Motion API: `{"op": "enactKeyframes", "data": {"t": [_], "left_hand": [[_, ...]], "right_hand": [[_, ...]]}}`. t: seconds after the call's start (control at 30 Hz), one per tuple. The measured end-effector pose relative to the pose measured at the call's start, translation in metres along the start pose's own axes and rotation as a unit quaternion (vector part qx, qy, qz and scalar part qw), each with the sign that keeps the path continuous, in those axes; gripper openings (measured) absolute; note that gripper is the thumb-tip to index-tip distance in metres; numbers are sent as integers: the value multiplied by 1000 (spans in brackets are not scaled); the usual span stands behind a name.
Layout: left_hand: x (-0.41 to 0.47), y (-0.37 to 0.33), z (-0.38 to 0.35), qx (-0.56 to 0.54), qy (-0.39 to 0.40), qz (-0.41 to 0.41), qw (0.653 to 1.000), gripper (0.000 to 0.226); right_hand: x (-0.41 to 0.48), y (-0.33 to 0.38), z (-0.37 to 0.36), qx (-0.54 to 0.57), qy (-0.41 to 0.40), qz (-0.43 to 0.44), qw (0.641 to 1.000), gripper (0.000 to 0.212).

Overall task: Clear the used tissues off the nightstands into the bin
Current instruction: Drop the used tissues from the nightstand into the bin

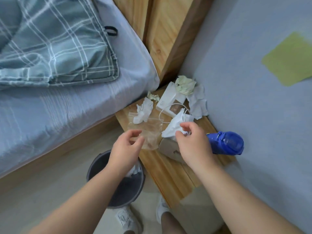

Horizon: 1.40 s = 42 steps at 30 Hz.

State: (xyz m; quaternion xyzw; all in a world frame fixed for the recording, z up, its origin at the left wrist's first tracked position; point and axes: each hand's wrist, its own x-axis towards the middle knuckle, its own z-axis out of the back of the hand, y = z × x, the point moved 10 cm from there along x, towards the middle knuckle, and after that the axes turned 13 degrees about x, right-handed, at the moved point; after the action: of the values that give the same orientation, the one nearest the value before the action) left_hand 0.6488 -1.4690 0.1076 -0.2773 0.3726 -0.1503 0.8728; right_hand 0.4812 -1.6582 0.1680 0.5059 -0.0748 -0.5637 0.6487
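Note:
Several crumpled tissues lie on the wooden nightstand [168, 168]. A white tissue [171, 130] sits near its middle, and my right hand [192, 144] pinches its near edge between thumb and curled fingers. Another white tissue [143, 110] lies on a clear zip bag [152, 130]. A greenish tissue [184, 85] rests on a white box [168, 100], a small greenish one [153, 97] lies by the bed, and a flat white one [197, 102] leans at the wall. My left hand [126, 149] hovers with loosely curled fingers, holding nothing, above the grey bin [91, 168].
A blue bottle [226, 142] lies on the nightstand's right side, beside a grey object [168, 147] under my right hand. A white cable [162, 114] loops over the box. The bed [67, 107] is on the left, the wall on the right. White paper [135, 169] shows inside the bin.

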Motion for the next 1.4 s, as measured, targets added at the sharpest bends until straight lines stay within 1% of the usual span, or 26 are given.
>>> {"op": "enactKeyframes", "data": {"t": [0.07,0.13,0.27,0.33,0.43,0.5,0.57,0.63,0.7,0.8,0.93,1.03,1.13,1.2,1.27,1.4], "left_hand": [[23,-17,9,54,-33,-19,998,34],[46,-28,14,107,-57,-29,992,41],[75,-47,13,225,-91,-82,967,41],[84,-59,12,274,-117,-113,948,40],[98,-69,2,348,-122,-141,919,40],[107,-70,-7,386,-112,-143,904,39],[116,-69,-15,404,-102,-131,899,36],[121,-68,-21,409,-97,-127,899,34],[121,-70,-21,388,-100,-136,906,33],[112,-82,-11,311,-123,-158,929,29],[93,-102,17,185,-143,-171,957,22],[74,-113,46,76,-148,-165,972,16],[42,-110,81,-45,-154,-153,975,20],[11,-96,105,-70,-169,-151,971,12],[-20,-67,123,-75,-180,-131,972,13],[-70,30,135,-83,-175,-25,981,18]], "right_hand": [[19,9,-1,-69,1,43,997,39],[30,13,-14,-142,25,92,985,45],[38,11,-48,-182,101,149,967,49],[43,2,-59,-237,121,150,952,50],[50,-14,-67,-320,129,141,928,43],[53,-18,-68,-341,128,147,920,41],[57,-22,-69,-346,129,152,917,40],[61,-26,-69,-349,124,151,916,35],[62,-25,-65,-341,106,158,921,27],[56,-16,-52,-289,67,175,939,22],[43,10,-29,-187,5,196,962,24],[31,34,-9,-129,-31,191,973,24],[12,64,8,-62,-51,199,977,18],[-6,79,13,-7,-46,198,979,10],[-27,87,7,50,-13,177,983,9],[-73,73,-37,179,88,81,977,8]]}}
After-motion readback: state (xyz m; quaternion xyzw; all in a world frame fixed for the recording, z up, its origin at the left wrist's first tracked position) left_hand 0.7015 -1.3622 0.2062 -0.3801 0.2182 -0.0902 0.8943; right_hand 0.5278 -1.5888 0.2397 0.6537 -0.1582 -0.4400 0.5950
